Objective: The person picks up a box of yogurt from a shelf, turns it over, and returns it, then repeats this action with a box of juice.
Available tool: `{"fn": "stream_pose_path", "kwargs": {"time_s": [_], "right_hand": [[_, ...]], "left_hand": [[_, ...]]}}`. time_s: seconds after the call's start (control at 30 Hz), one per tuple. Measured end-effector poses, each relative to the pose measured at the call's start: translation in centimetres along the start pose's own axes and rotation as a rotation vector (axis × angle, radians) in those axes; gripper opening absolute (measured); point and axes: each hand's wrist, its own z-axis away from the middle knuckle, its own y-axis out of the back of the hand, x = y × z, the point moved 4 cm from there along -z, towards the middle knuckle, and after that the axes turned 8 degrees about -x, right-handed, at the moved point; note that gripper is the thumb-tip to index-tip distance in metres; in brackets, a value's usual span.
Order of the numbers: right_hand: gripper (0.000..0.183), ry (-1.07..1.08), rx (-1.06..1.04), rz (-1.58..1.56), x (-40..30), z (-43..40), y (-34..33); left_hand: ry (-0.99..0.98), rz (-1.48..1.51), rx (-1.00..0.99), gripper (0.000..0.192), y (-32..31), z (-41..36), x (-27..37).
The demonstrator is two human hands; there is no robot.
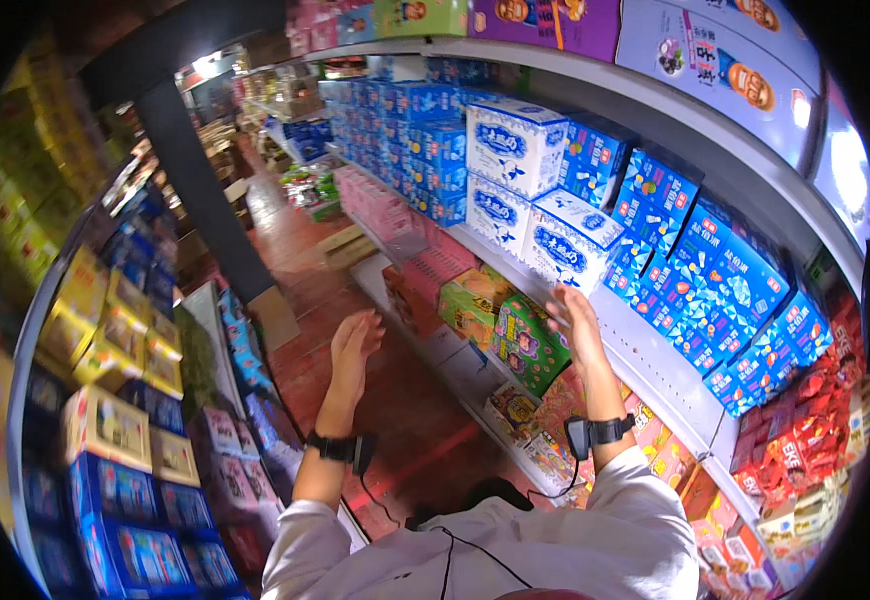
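My left hand hangs over the aisle floor with nothing in it, its fingers loosely bent and slightly apart. Nearest to my right hand is a white box with blue ornament on the middle shelf; whether the fingertips touch it I cannot tell. No object shows in that hand. Two more white boxes of the same kind stand beside it, one stacked on the other. To their right are several blue patterned cartons. Below my right hand, on the lower shelf, lies a green printed carton.
The middle shelf's pale edge runs along my right. Red packaged goods fill its near end. On my left, another rack holds yellow boxes and blue boxes. A dark pillar and flat cardboard stand farther up the aisle.
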Motion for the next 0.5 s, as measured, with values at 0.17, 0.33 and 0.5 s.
{"fn": "stream_pose_path", "kwargs": {"time_s": [0.17, 0.33, 0.5], "right_hand": [[0.031, 0.159, 0.085, 0.051, -2.9, -6.2, -0.5], [0.032, 0.229, 0.221, 0.059, -4.0, -9.7, -0.3], [0.035, 0.317, 0.249, 0.151, -7.9, -13.8, -2.9]], "left_hand": [[-0.006, 0.059, -0.329, 0.024, -4.5, -15.8, -0.9], [0.039, -0.049, -0.498, 0.03, -10.3, -24.9, -1.6], [-0.139, -0.179, -0.598, 0.048, -14.7, -34.5, -0.3]]}}
